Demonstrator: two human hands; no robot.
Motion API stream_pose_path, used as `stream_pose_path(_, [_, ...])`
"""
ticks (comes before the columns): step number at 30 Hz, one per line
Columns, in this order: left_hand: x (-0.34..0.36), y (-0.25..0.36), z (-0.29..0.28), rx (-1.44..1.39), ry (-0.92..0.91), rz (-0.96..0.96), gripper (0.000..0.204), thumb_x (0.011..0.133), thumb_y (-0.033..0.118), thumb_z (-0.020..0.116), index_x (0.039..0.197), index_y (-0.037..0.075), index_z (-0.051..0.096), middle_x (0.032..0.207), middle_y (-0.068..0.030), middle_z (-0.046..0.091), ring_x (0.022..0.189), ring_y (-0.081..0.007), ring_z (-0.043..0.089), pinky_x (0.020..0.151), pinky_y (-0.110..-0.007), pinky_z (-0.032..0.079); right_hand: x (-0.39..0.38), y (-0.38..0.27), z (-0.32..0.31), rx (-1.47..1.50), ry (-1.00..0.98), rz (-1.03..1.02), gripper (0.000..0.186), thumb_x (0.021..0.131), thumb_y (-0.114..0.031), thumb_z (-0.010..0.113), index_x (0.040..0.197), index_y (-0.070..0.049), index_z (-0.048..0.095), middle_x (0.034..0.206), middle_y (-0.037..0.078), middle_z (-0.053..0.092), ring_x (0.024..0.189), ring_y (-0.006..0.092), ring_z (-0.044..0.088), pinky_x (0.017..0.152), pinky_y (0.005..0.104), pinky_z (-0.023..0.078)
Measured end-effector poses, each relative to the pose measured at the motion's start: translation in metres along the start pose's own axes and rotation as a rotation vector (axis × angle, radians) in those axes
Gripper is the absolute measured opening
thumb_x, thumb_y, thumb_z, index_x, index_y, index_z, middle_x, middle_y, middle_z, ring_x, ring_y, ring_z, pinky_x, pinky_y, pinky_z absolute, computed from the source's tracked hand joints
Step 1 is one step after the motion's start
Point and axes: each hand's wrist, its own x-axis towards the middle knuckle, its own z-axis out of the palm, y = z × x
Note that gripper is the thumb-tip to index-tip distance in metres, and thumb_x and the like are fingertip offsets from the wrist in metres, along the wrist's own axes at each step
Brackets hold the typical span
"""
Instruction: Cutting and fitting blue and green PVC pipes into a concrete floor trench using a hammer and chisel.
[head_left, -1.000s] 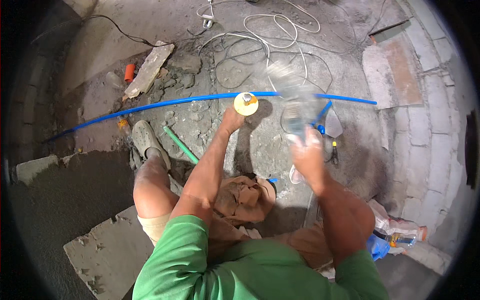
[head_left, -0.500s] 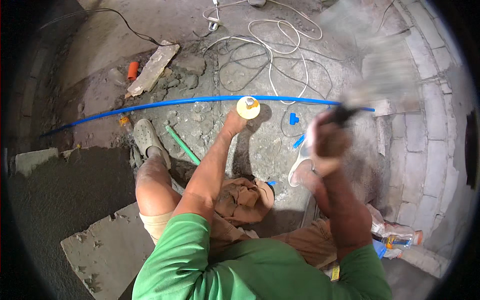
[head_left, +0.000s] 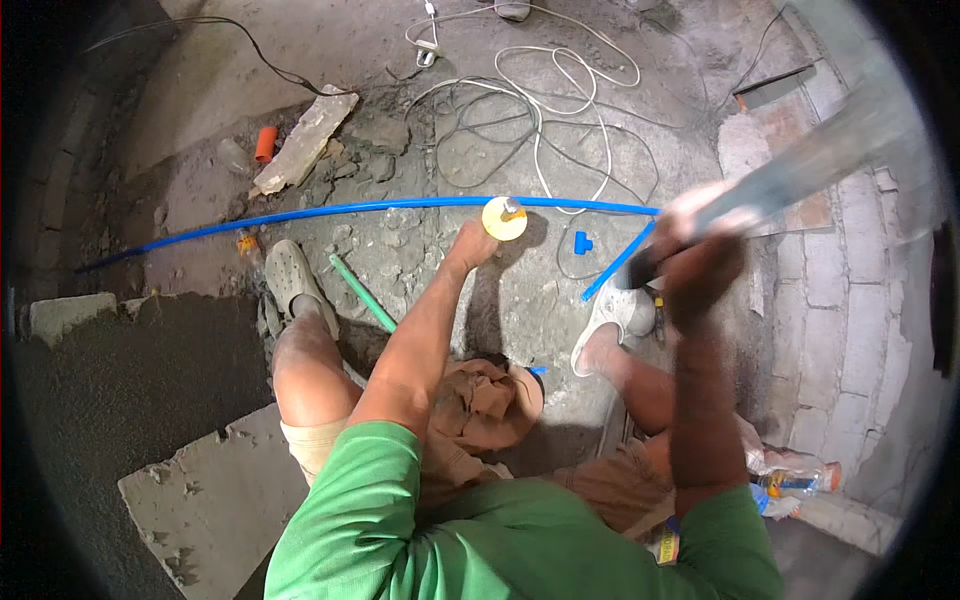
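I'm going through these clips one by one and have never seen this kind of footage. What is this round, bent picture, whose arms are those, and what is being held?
The picture comes from a wide-angle camera worn on a person's head, looking down, which is why straight edges curve toward the rim. The green sleeves and both forearms belong to the wearer, who crouches over a rough concrete floor. The left hand reaches down and holds a chisel with a round yellow guard against the floor, right beside a long blue pipe. The right hand is raised and grips a tool handle; the tool is blurred by motion, so its kind is hard to tell. Around them lie a small blue pipe fitting, white cables, a green rod, broken rubble and an orange pipe piece. Brickwork stands to the right.
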Motion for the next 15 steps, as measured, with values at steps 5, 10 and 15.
stream_pose_path(5, [-0.001, 0.010, 0.007, -0.044, 0.228, 0.152, 0.033, 0.086, 0.024, 0.054, 0.111, 0.005, 0.061, 0.109, -0.0225, 0.063, 0.103, -0.0397, 0.058, 0.086, -0.044, 0.047, -0.075, 0.004, 0.042, -0.106, -0.969, 0.453, 0.053, 0.091, -0.041, 0.053, 0.110, 0.009, 0.055, 0.094, 0.035, 0.060, 0.093, 0.0500, 0.057, 0.078, 0.0511, 0.046])
stream_pose_path(10, [0.001, 0.001, -0.009, 0.043, -0.002, -0.007, 0.031, 0.085, 0.025, 0.053, 0.107, 0.004, 0.062, 0.106, -0.0224, 0.064, 0.101, -0.0392, 0.059, 0.084, -0.045, 0.048, 0.012, -0.004, -0.013, 0.410, -0.666, 0.709, 0.033, 0.093, -0.032, 0.051, 0.091, 0.000, 0.060, 0.067, 0.017, 0.059, 0.061, 0.0305, 0.059, 0.059, 0.0425, 0.046])
stream_pose_path(15, [0.016, 0.004, 0.002, 0.061, -0.129, -0.036, 0.037, 0.085, 0.023, 0.056, 0.117, 0.005, 0.059, 0.116, -0.0199, 0.062, 0.109, -0.0357, 0.057, 0.091, -0.040, 0.046, 0.060, -0.001, -0.038, 0.824, -0.107, 0.540, 0.019, 0.094, -0.023, 0.048, 0.087, -0.008, 0.055, 0.060, -0.002, 0.048, 0.049, 0.0064, 0.047, 0.043, 0.0230, 0.039])
